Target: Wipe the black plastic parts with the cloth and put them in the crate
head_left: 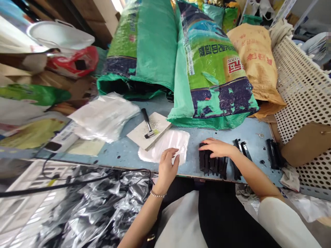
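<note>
My left hand point(168, 167) rests at the near edge of a small stack of clear plastic bags point(168, 144) on the blue table point(124, 151), fingers curled against the top bag. My right hand point(218, 148) lies flat, fingers stretched, on a row of black plastic parts point(212, 164) near the table's front edge. More black parts point(241, 148) lie just right of that hand, and another black part point(274, 153) sits further right.
A small hammer point(148, 124) lies on a grey board point(150, 129). Big green woven sacks point(207, 69) and a tan sack point(256, 58) fill the back. A pile of clear bags point(103, 117) lies left. A perforated white panel point(302, 93) stands right. Bagged items point(98, 206) lie lower left.
</note>
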Tool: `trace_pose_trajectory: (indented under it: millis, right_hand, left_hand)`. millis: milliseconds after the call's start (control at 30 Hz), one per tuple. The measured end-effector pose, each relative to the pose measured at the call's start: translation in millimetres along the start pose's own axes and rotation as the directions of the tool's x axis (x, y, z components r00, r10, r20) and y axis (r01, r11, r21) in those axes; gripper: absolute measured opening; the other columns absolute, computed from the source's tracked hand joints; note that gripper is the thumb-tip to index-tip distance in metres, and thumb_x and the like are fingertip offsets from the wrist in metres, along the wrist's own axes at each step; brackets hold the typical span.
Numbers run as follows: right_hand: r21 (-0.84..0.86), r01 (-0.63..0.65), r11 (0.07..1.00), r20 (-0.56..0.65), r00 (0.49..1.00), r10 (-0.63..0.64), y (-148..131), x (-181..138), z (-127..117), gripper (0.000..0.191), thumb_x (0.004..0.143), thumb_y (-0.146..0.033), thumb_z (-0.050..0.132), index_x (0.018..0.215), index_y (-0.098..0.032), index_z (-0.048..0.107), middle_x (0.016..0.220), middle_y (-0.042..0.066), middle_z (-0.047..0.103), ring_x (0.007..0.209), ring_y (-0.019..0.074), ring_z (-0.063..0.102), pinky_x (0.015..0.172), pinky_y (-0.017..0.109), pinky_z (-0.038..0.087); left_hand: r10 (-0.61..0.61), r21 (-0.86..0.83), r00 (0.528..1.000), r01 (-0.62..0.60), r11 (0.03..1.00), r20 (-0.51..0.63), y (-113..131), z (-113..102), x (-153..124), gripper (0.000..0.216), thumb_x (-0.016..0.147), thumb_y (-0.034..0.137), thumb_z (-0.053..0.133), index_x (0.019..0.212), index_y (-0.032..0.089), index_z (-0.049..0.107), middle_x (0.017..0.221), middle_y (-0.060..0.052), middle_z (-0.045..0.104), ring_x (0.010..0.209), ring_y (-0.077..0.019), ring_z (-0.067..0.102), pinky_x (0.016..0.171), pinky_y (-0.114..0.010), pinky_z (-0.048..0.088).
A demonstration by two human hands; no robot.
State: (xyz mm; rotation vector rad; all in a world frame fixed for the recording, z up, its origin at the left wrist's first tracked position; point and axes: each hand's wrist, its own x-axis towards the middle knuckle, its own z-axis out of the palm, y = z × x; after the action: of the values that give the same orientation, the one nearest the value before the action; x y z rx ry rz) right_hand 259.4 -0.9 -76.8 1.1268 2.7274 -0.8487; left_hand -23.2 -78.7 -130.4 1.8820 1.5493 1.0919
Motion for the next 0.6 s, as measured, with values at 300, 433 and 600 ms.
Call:
trace_pose_trajectory:
  millis: [300,433,600]
  right_hand:
    - [-0.115,-0.125,0.986,-0.183,0.978,0.102,16.0,16.0,16.9,0.067,0.085,-0.016,0.069,0.149,-0.029,0.053,0.158,0.013,0.042,0.133,0.0350,0.047,0.106,0.055,0.046]
    - [-0.231,-0.116,0.966,-0.220,0.973,0.065,16.7,26.7,18.6,0.066,0.085,-0.004,0.059,0.147,-0.026,0.054,0.142,0.015,0.060,0.121,0.0327,0.056,0.098,0.050,0.052]
    - [-0.298,-0.073,0.952,-0.228,0.974,0.004,22.3,22.0,-8.5,0.046,0.078,-0.007,0.073,0.122,-0.019,0.070,0.126,0.015,0.066,0.120,0.0350,0.056,0.102,0.052,0.049]
  left_hand:
    - [-0.045,0.098,0.999,0.043,0.994,0.019,-26.2,17.8,25.9,0.012,0.091,0.022,0.059,0.086,0.020,0.070,0.101,-0.011,0.065,0.097,-0.0268,0.062,0.093,-0.044,0.052]
    - [-0.232,-0.099,0.972,0.233,0.967,0.025,-33.0,5.0,44.0,0.016,0.079,0.024,0.070,0.067,0.021,0.061,0.083,-0.005,0.061,0.079,-0.0204,0.059,0.080,-0.035,0.050]
    - [-0.331,-0.265,0.939,0.343,0.901,0.089,-38.8,-9.4,53.9,0.019,0.076,0.026,0.069,0.058,0.020,0.064,0.081,-0.006,0.068,0.086,-0.0214,0.063,0.085,-0.034,0.048]
